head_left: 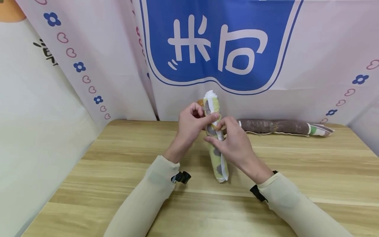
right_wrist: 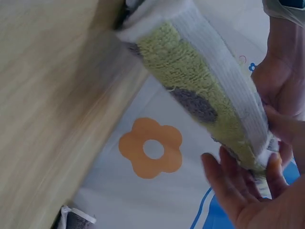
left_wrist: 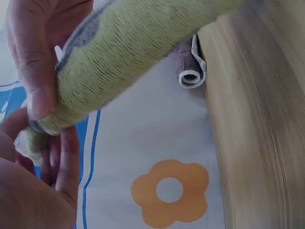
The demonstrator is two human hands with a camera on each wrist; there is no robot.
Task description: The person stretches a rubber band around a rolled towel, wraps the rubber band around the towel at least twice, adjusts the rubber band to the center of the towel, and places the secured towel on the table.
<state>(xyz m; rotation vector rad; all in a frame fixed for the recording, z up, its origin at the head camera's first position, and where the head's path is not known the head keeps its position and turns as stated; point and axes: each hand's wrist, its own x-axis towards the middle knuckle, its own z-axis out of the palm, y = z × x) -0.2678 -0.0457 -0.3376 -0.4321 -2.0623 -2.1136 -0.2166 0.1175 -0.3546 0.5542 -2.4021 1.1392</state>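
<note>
A rolled towel (head_left: 217, 156), yellow-green with grey patches and a white edge strip, stands tilted between both hands over the table. My left hand (head_left: 189, 123) grips it near its upper end, thumb across the front. Just below, my right hand (head_left: 235, 141) pinches the roll with thumb and fingers on its side. A thin tan band shows at the fingertips, where the towel (left_wrist: 119, 57) looks narrowed in the left wrist view. In the right wrist view, the towel's near end (right_wrist: 157, 16) points toward the camera, and fingers partly hide its far end.
A brown rolled towel (head_left: 260, 126) with a white and green end lies along the table's back edge, right of the hands. The wood-grain table (head_left: 189, 210) meets a printed backdrop (head_left: 325, 39) behind and at the sides.
</note>
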